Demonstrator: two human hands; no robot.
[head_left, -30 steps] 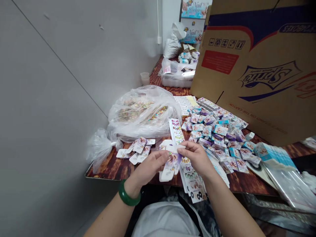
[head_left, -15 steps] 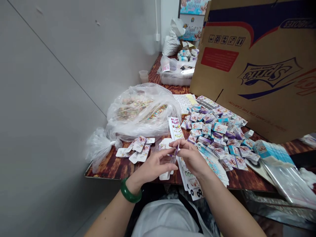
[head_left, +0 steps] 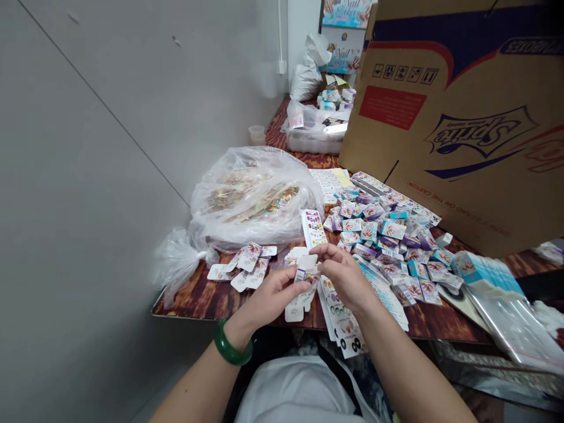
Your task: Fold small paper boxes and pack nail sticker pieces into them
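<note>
My left hand (head_left: 271,296), with a green bangle on its wrist, pinches a small printed paper box (head_left: 305,271) from the left. My right hand (head_left: 343,273) grips the same little box from the right, fingers curled on its open flap. Both hands hover just above the near edge of the dark wooden table (head_left: 207,296). Under them lie flat white box blanks (head_left: 294,308) and a fanned stack of nail sticker sheets (head_left: 341,320). One sticker sheet (head_left: 314,228) lies just beyond my fingers.
A heap of folded small boxes (head_left: 388,238) covers the table's middle right. A clear plastic bag (head_left: 253,197) of shiny pieces sits at the left, with loose blanks (head_left: 244,267) before it. A big cardboard carton (head_left: 462,117) stands at the right; a plastic tub (head_left: 312,138) behind.
My hands have drawn closer together on the small box and its top flap has come up between my fingers. The view has shifted only slightly.
</note>
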